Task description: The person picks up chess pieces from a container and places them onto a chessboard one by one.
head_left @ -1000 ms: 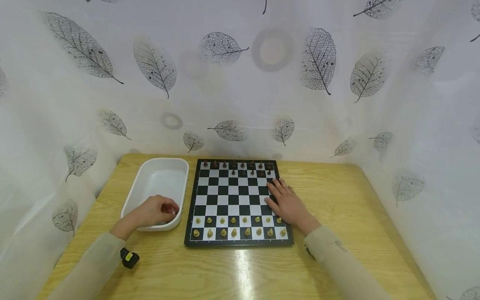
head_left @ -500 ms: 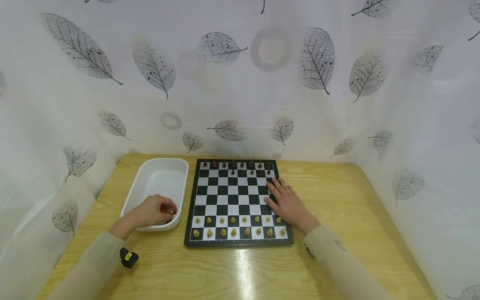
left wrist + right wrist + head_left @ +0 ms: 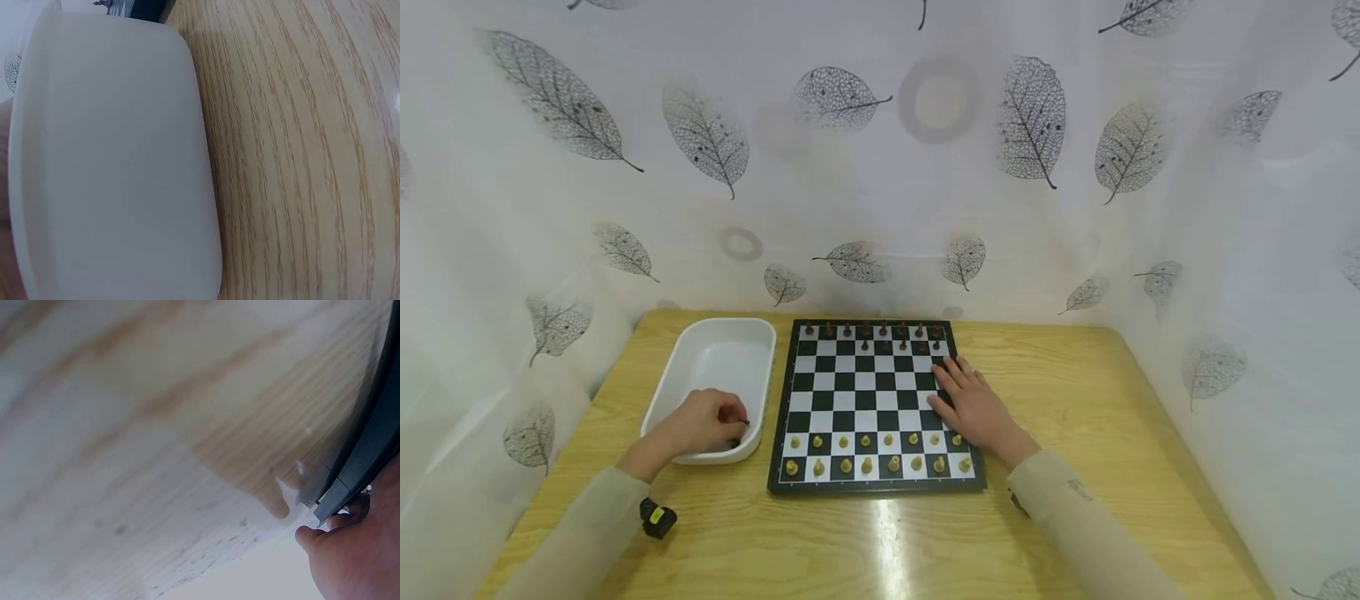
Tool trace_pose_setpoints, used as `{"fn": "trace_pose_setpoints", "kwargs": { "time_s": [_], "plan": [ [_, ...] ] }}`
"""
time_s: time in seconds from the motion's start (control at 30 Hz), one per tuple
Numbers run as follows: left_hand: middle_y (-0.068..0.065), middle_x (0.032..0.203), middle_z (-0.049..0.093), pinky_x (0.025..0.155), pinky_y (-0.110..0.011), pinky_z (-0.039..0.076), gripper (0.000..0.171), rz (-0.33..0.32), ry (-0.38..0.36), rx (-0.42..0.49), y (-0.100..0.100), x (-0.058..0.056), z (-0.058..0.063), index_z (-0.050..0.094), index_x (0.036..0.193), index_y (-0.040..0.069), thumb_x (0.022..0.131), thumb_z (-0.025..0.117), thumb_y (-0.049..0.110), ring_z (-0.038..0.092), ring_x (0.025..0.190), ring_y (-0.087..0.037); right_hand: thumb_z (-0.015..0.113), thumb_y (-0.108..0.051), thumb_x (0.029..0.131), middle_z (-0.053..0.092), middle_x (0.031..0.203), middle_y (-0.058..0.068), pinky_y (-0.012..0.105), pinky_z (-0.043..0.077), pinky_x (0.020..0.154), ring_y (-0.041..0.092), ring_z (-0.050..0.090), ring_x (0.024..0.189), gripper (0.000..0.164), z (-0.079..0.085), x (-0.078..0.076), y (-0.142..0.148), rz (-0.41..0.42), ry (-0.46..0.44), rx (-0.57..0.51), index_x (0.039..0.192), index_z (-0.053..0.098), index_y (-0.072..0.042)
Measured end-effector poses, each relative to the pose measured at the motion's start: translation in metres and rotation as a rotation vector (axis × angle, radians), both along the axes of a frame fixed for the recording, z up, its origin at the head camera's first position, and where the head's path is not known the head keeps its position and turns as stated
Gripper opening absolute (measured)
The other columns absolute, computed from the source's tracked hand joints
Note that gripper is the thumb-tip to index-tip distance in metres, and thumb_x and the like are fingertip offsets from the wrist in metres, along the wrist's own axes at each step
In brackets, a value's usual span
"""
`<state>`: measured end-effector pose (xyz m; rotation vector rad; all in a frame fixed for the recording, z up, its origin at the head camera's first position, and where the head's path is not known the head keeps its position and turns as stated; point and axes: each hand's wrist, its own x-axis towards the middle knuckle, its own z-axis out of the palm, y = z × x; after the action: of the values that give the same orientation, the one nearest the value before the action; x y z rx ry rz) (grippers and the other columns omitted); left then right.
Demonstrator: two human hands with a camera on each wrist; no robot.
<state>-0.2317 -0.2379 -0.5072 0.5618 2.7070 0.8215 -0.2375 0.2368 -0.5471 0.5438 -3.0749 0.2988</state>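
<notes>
My left hand (image 3: 703,418) reaches over the near end of a white plastic tub (image 3: 707,350), fingers curled. At its fingertips it pinches a small dark chess piece (image 3: 746,422), mostly hidden. Below the fingers, another dark piece (image 3: 735,443) shows in the tub. My right hand (image 3: 977,410) rests with fingers spread on the right edge of a black-and-white chessboard (image 3: 855,392). Yellow chess pieces (image 3: 867,465) fill the two near rows. Dark red chess pieces (image 3: 883,329) fill the far row, with several more pawns (image 3: 903,345) in front at the right.
The tub stands left of the board on a wooden table (image 3: 775,542). In the left wrist view the tub's outer wall (image 3: 125,156) blocks most of the hand. A white leaf-patterned curtain (image 3: 880,192) surrounds the table's back and sides.
My left hand has shifted slightly left within the tub, and dark pieces now show at and below its fingertips. The right hand keeps its place on the board.
</notes>
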Motion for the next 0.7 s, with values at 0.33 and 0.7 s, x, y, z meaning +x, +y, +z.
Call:
{"fn": "trace_pose_setpoints", "kwargs": {
  "time_s": [0.33, 0.7],
  "plan": [
    [0.002, 0.086, 0.073, 0.066, -0.026, 0.053, 0.006, 0.102, 0.09, 0.054, -0.004, -0.005, 0.0, 0.073, 0.099, 0.01, 0.095, 0.072, 0.014, 0.063, 0.076, -0.011, 0.039, -0.057, 0.11, 0.024, 0.174, 0.017, 0.063, 0.024, 0.128, 0.04, 0.016, 0.163, 0.072, 0.002, 0.001, -0.002, 0.001, 0.0, -0.002, 0.166, 0.033, -0.011],
    [-0.013, 0.098, 0.081, 0.066, -0.022, 0.055, 0.022, 0.194, 0.316, 0.222, -0.002, -0.008, 0.017, 0.076, 0.118, -0.002, 0.1, 0.067, 0.009, 0.077, 0.081, -0.02, 0.039, -0.057, 0.11, 0.024, 0.174, 0.017, 0.064, 0.024, 0.128, 0.04, 0.015, 0.163, 0.072, 0.001, 0.001, -0.002, -0.001, -0.005, 0.001, 0.166, 0.033, -0.011]
  ]
}}
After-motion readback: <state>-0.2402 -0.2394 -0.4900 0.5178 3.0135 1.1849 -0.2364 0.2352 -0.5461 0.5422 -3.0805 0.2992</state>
